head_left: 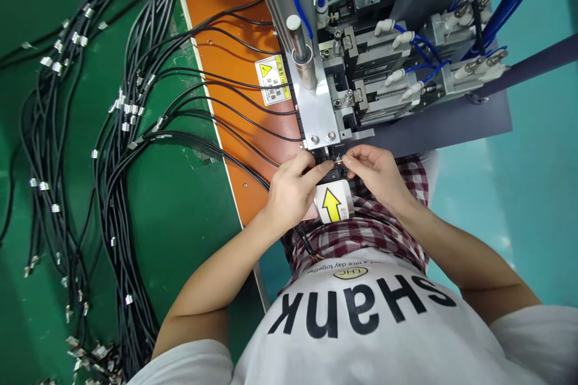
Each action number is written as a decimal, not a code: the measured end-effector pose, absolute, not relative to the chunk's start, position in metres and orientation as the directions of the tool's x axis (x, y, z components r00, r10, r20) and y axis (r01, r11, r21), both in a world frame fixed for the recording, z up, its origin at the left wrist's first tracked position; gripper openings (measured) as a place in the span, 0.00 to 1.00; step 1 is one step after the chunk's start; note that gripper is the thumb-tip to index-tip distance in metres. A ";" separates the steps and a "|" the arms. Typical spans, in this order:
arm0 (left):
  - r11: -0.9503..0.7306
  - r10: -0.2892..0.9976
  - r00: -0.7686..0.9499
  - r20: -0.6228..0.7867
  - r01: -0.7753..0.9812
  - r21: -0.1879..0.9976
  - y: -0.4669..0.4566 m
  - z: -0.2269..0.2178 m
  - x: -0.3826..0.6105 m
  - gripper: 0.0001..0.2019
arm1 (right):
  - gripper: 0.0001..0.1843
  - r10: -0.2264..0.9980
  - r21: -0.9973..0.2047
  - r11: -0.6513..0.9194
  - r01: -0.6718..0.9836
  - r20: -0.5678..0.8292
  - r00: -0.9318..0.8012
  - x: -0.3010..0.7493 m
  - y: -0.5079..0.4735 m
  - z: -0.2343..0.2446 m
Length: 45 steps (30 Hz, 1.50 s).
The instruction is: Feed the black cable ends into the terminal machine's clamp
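Note:
My left hand is closed at the front end of the machine's track, its fingertips pressed on the end of a black cable. Thin coloured wires stick out from that cable end, between both hands. My right hand pinches these wires between thumb and forefinger. Just below the fingers is a white label plate with a yellow arrow. Above them stands the machine's metal block with two screws. The cable's tip is partly hidden by my fingers.
Several black cables run across the orange board into the machine. A large bundle of cables with silvery tags lies on the green mat at left. Pneumatic cylinders with blue hoses stand at upper right.

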State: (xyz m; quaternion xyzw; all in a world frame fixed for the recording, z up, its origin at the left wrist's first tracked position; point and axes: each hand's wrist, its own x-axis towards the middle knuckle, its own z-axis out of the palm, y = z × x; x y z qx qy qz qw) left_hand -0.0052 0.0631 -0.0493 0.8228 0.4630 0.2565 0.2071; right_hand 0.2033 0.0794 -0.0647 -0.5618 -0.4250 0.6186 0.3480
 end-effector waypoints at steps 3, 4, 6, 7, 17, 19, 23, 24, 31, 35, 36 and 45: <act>-0.514 0.856 0.459 0.239 0.696 0.501 0.063 -0.051 -0.006 0.19 | 0.10 0.912 -0.920 -0.385 0.070 -0.391 -0.128 0.203 0.079 -0.064; -0.524 0.850 0.466 0.244 0.705 0.478 0.063 -0.051 -0.006 0.19 | 0.10 0.913 -0.922 -0.379 0.081 -0.387 -0.128 0.203 0.079 -0.063; -0.539 0.842 0.477 0.254 0.714 0.447 0.062 -0.053 -0.006 0.18 | 0.09 0.916 -0.923 -0.368 0.109 -0.381 -0.130 0.203 0.079 -0.063; -0.544 0.839 0.481 0.256 0.716 0.438 0.062 -0.053 -0.006 0.18 | 0.09 0.917 -0.923 -0.363 0.126 -0.378 -0.127 0.202 0.079 -0.063; -0.555 0.832 0.484 0.272 0.707 0.439 0.063 -0.054 -0.006 0.17 | 0.07 0.933 -0.908 -0.307 0.286 -0.346 -0.096 0.200 0.077 -0.063; -0.549 0.835 0.485 0.259 0.710 0.441 0.063 -0.054 -0.006 0.17 | 0.06 0.932 -0.904 -0.309 0.294 -0.350 -0.097 0.201 0.077 -0.063; -0.534 0.844 0.478 0.245 0.704 0.467 0.063 -0.054 -0.006 0.18 | 0.07 0.925 -0.910 -0.327 0.255 -0.363 -0.108 0.202 0.079 -0.066; -0.533 0.844 0.475 0.248 0.698 0.478 0.063 -0.054 -0.006 0.18 | 0.07 0.920 -0.914 -0.340 0.222 -0.372 -0.122 0.203 0.079 -0.066; -0.527 0.846 0.462 0.266 0.650 0.547 0.064 -0.058 -0.008 0.17 | 0.10 0.893 -0.918 -0.387 0.080 -0.395 -0.215 0.210 0.082 -0.071; -0.530 0.845 0.463 0.268 0.658 0.534 0.064 -0.059 -0.008 0.18 | 0.10 0.916 -0.938 -0.334 0.089 -0.346 -0.206 0.210 0.081 -0.074; -0.530 0.845 0.462 0.269 0.661 0.531 0.063 -0.059 -0.008 0.18 | 0.10 0.921 -0.942 -0.320 0.098 -0.334 -0.199 0.210 0.081 -0.074; -0.538 0.842 0.459 0.284 0.671 0.510 0.064 -0.058 -0.008 0.17 | 0.06 0.952 -0.922 -0.207 0.326 -0.266 -0.151 0.207 0.079 -0.059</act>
